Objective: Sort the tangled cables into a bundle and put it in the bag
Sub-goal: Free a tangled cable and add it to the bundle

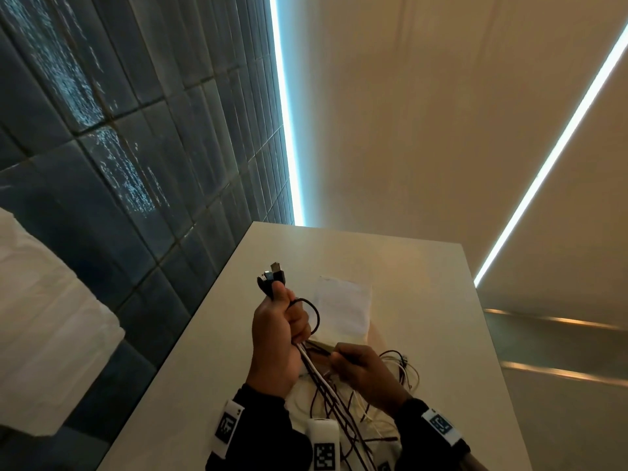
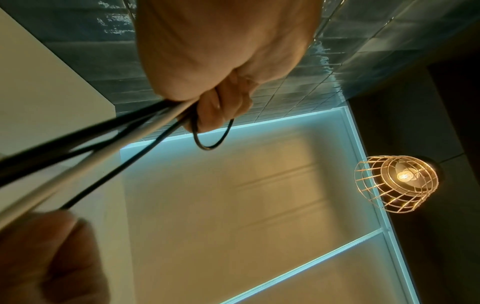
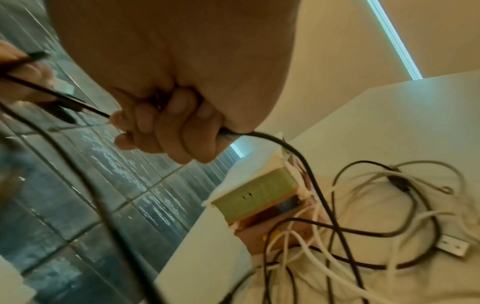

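Observation:
My left hand [image 1: 278, 321] is raised over the white table [image 1: 424, 300] and grips a bunch of black and white cables [image 1: 319, 375]; their plugs [image 1: 272, 277] stick out above the fist and a black loop [image 1: 311, 312] hangs beside it. In the left wrist view the cables [image 2: 109, 148] run from that fist [image 2: 221, 96] down to the left. My right hand [image 1: 360, 368] is just right and lower, curled round one black cable [image 3: 280, 142]. A loose tangle of cables [image 3: 363, 222] lies on the table below. A white cloth bag [image 1: 343, 307] lies flat beyond the hands.
A small green-and-orange box [image 3: 257, 195] sits by the bag's near edge among the cables. A dark tiled wall [image 1: 136, 130] runs along the table's left side. A wire-cage lamp [image 2: 397, 183] hangs overhead. White folded cloth [image 1: 44, 317] lies at far left.

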